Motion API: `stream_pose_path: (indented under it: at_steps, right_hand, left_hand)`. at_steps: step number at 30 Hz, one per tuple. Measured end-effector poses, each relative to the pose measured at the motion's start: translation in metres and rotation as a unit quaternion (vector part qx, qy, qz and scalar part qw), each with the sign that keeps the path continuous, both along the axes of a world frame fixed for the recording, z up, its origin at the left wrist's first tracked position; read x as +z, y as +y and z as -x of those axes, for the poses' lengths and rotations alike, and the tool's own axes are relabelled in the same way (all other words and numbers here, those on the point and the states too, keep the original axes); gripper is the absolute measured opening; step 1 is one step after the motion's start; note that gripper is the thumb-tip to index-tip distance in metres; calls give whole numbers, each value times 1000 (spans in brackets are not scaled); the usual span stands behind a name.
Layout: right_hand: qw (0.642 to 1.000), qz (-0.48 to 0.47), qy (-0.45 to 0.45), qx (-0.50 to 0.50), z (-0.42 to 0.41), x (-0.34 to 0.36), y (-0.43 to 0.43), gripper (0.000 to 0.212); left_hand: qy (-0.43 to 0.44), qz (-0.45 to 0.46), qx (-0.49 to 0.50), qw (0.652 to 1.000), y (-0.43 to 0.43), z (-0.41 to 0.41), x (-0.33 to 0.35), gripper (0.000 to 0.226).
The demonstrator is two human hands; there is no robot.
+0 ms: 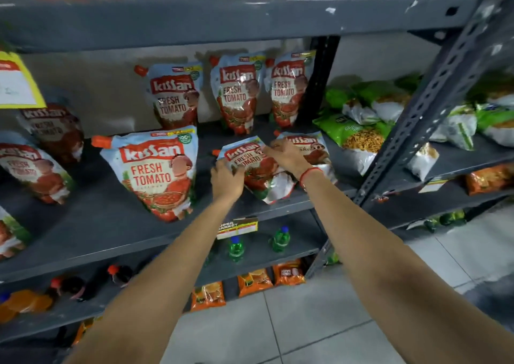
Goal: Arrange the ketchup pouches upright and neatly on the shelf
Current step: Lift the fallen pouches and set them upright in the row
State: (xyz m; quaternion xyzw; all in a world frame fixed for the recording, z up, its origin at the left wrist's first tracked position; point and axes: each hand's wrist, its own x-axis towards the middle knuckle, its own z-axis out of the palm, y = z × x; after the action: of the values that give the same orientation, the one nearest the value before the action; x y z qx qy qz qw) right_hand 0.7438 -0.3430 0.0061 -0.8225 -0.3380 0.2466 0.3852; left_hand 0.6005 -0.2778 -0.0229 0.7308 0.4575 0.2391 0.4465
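Several red-and-blue ketchup pouches stand on a grey metal shelf (111,224). Three stand upright at the back, among them the back middle pouch (236,93). A large pouch (158,171) stands at the front. To its right a smaller front pouch (254,169) leans back, tilted. My left hand (226,178) grips its lower left edge. My right hand (286,156) holds its upper right corner. Just behind my right hand, another pouch (313,148) is partly hidden. More pouches, such as the left pouch (30,169), stand at the far left.
A dark upright post (317,85) bounds the ketchup bay on the right. Beyond it lie green snack bags (350,135). A slanted rack post (422,107) crosses at right. Green bottles (236,248) and orange packets (254,281) fill lower shelves. A yellow price tag (16,82) hangs at upper left.
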Motion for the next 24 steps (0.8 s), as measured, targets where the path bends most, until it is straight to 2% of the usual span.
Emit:
stream_pose_path:
  at_steps: [3,5,9,13,16,19,22,24]
  right_hand:
    - [994,88,-34,50,-3,-5,17,56]
    - [991,121,-44,43,-6,-7,28,58]
    - [987,161,18,-6,-19,-11,49,55]
    - [985,98,114,-89,-27,-15,62,27]
    - [967,27,202,-150,-29,-17,60,14]
    - [935,-26,310,-172,-25,-16,54,34]
    - [916,-108,343,-178,-21,-9,47,29]
    - [917,-172,324,-159,-18,1,42,26]
  left_hand:
    - [45,19,14,999,16,-9,-12,45]
    - [53,43,38,997,23,-13,-18,45]
    - [17,166,123,978,30,-26,-25,47]
    - [-78,285,176,939,30,-31,-23,41]
    - [-156,320,174,918,28,-34,-17,36]
    - [-221,325,162,905,24,-31,-8,36]
    - [-240,296,170,909,24,-26,5,42]
    - [-260,264,187,910,27,-23,17,40]
